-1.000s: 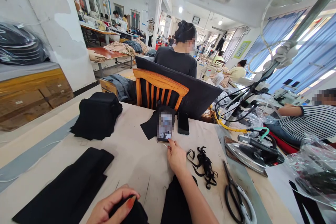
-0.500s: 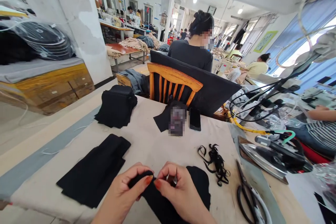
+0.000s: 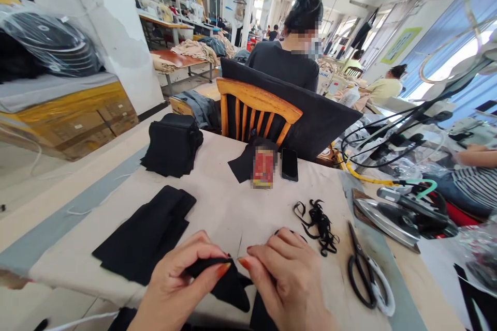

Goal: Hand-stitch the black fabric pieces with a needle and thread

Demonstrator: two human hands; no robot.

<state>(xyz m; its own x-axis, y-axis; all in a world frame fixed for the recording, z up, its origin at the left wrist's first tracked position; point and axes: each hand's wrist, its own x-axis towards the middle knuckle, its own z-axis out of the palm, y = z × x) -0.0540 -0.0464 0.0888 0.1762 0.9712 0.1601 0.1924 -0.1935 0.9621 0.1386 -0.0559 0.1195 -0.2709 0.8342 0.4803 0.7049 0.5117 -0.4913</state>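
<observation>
**Your left hand (image 3: pixel 182 279) pinches a black fabric piece (image 3: pixel 231 289); your right hand (image 3: pixel 291 274) is just beside it**

In the head view, both of your hands are low in the centre, above the near part of the surface (image 3: pixel 217 201). Your left hand is closed in a pinch, thumb and forefinger gripping the upper edge of the black fabric piece, the rest of which hangs below. Your right hand has its fingers curled, with thumb and forefinger drawn near each other and pointing at that edge; you cannot tell whether anything is held between them. More black cloth (image 3: pixel 260 315), partly hidden, lies below your right hand.

Count the things around you: two stacks of black fabric, a thick far stack (image 3: pixel 171 145) and a flatter near stack (image 3: pixel 145 235), both to the left; one phone with a dark screen (image 3: pixel 289 164); just left of it, one blurred red-and-yellow object (image 3: pixel 263 168) with dark cloth (image 3: pixel 240 164) under it. To your right you have one tangle of black strips (image 3: pixel 320 227), one pair of scissors (image 3: pixel 365 264) and one iron (image 3: pixel 402 217). One wooden chair (image 3: pixel 258 98) stands beyond the far edge.
</observation>
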